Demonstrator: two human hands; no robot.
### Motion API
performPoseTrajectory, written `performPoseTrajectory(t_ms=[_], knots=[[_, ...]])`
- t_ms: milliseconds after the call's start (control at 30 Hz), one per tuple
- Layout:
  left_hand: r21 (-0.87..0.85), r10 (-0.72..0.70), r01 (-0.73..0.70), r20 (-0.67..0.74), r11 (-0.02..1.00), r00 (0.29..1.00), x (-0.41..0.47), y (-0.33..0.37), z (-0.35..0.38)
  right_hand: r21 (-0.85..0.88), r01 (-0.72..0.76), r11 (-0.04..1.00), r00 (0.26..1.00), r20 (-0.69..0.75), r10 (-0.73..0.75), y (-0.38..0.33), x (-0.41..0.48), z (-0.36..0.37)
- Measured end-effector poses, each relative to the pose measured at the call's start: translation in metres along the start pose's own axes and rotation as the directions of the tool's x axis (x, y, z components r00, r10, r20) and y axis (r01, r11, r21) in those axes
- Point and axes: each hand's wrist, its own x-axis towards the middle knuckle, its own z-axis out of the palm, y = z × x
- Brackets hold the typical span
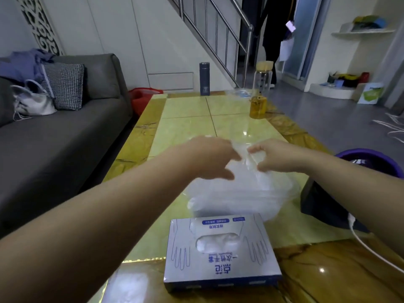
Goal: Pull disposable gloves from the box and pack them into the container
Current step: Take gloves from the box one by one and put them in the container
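Nearest the person, well short of the grip, the box (220,252) lies flat on the table (185,110), a white wad of gloves showing in its oval slot. So plenty is left to pull.

Just past the box and right under the grip sits the clear container (240,197). Cloudy film inside suggests some gloves are already packed, though how many cannot be told.

Above it, the right hand (277,156) pinches one thin clear glove (251,165) between thumb and curled fingers. The left hand (209,159) appears to pinch the same glove's other edge, though blur softens this. The glove hangs between them over the container, not yet laid in.

Far beyond the grip stand a bottle (261,88) and a flask (204,78).
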Motion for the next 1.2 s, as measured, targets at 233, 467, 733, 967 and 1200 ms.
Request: performPoseTrajectory(t_ms=[233, 467, 733, 967, 1200], knots=[[0.066, -0.104, 0.084, 0.408, 0.994, 0.907, 0.029, -0.006, 0.046, -0.405, 0.002, 0.914, 0.990, 0.130, 0.055, -0.001, 0.006, 0.018], [0.065, -0.123, 0.104, 0.513, 0.992, 0.850, 0.047, -0.011, 0.064, -0.584, 0.025, 0.811, 0.983, 0.161, 0.085, 0.009, 0.022, 0.040], [0.006, -0.152, 0.181, 0.576, 0.983, 0.803, 0.064, -0.017, 0.091, -0.825, 0.063, 0.562, 0.996, 0.012, -0.094, -0.020, 0.008, 0.022], [-0.050, -0.145, 0.215, 0.590, 0.975, 0.794, 0.068, -0.015, 0.098, -0.670, 0.279, 0.688, 0.958, 0.241, -0.154, -0.036, 0.027, 0.043], [-0.133, -0.143, 0.277, 0.607, 0.952, 0.782, 0.069, -0.016, 0.101, -0.309, -0.012, 0.951, 0.893, 0.424, 0.149, -0.003, 0.053, 0.061]])
